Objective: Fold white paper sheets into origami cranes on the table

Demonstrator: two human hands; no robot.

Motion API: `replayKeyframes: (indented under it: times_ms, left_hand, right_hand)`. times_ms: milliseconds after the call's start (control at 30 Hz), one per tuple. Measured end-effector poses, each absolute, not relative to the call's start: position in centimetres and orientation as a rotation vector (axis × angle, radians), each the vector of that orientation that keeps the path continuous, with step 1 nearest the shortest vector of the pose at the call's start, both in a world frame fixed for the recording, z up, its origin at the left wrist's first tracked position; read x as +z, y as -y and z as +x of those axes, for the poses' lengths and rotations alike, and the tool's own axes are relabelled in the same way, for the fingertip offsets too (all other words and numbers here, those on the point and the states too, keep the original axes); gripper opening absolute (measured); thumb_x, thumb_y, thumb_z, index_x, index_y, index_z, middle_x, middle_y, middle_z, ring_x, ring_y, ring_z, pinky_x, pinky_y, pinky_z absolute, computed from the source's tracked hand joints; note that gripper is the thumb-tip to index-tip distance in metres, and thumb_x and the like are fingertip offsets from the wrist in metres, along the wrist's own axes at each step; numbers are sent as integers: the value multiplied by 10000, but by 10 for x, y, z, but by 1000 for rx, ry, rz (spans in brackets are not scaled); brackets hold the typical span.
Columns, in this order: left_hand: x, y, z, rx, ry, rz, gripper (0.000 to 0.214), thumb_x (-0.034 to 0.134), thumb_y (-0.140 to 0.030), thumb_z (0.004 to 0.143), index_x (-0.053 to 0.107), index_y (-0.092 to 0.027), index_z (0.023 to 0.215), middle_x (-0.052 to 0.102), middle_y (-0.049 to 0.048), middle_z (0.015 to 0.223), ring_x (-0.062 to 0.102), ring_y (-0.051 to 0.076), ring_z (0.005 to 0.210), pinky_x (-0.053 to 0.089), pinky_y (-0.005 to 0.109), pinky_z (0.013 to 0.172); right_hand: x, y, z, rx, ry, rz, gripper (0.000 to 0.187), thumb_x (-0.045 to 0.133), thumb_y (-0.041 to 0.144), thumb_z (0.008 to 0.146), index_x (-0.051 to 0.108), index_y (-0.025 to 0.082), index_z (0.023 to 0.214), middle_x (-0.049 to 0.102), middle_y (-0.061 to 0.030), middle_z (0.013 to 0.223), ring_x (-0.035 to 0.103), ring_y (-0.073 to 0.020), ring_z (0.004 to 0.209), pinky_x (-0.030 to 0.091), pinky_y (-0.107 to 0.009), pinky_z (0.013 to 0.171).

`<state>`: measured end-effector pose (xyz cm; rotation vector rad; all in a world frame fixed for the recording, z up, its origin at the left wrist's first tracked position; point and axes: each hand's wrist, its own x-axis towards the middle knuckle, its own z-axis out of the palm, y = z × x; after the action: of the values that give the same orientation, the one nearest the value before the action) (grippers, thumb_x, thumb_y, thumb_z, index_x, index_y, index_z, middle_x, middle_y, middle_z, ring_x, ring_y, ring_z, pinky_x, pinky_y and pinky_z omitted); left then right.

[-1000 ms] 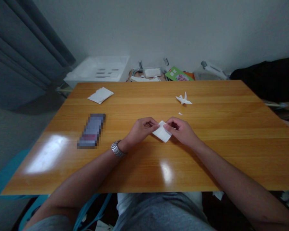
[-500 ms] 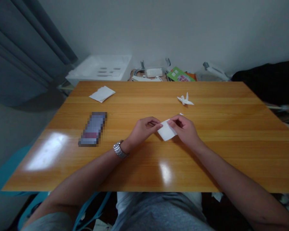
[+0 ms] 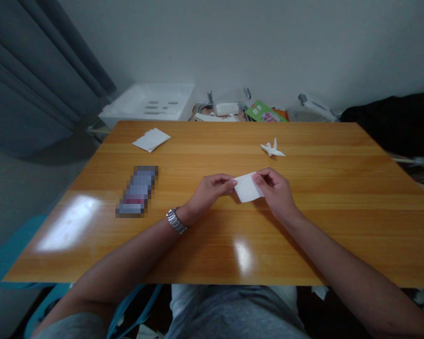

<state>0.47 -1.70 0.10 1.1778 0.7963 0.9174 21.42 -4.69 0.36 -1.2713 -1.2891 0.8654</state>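
Note:
A small folded white paper (image 3: 247,188) is held just above the middle of the wooden table (image 3: 325,226). My left hand (image 3: 208,193), a metal watch on its wrist, pinches the paper's left edge. My right hand (image 3: 277,193) pinches its right edge with thumb and fingers. Both hands are closed on the paper. A finished white paper crane (image 3: 273,149) stands on the table farther back, beyond my right hand.
A dark, blurred flat object (image 3: 137,190) lies left of my hands. A stack of white paper sheets (image 3: 151,140) sits at the far left. Behind the table are a white tray (image 3: 148,101), a green packet (image 3: 265,113) and clutter. A dark curtain (image 3: 31,70) hangs at left.
The paper has been turned from a diamond tilt to lie nearly level, and my right hand has shifted slightly right and back. The tiny white scrap near the crane is now hidden.

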Motion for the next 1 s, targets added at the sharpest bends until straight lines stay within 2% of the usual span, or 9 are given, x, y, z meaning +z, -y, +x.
replayKeyframes:
  times_ms: [233,400,833,1000]
  left_hand:
    - [2,14,5,980,-871,1247,343,816,-444,810,782,-125,931,769,87,912,684,150,803,563,288,792]
    - [8,17,4,1014,-933,1332,321,794,-443,833,782,-130,905,776,87,933,686,159,825,549,279,786]
    - [11,19,6,1076,-964,1334,297,790,-451,840,794,-157,884,788,85,955,706,177,855,572,310,821]
    - [13,22,7,1095,-914,1286,322,811,-445,825,792,-154,959,786,98,1042,719,196,940,574,351,915]
  right_hand:
    - [4,46,213,849,1278,-1250,284,730,497,885,674,222,843,648,-9,776,562,-167,707,439,-298,643]
    - [4,46,211,851,1263,-1237,293,734,506,880,668,223,842,638,-7,772,555,-167,702,431,-300,635]
    - [1,46,209,856,1223,-1256,329,726,556,867,650,235,872,644,-16,795,573,-182,713,459,-304,635]
    - [-1,44,210,812,1140,-1243,344,717,568,871,622,237,856,644,-14,801,583,-180,722,477,-299,646]
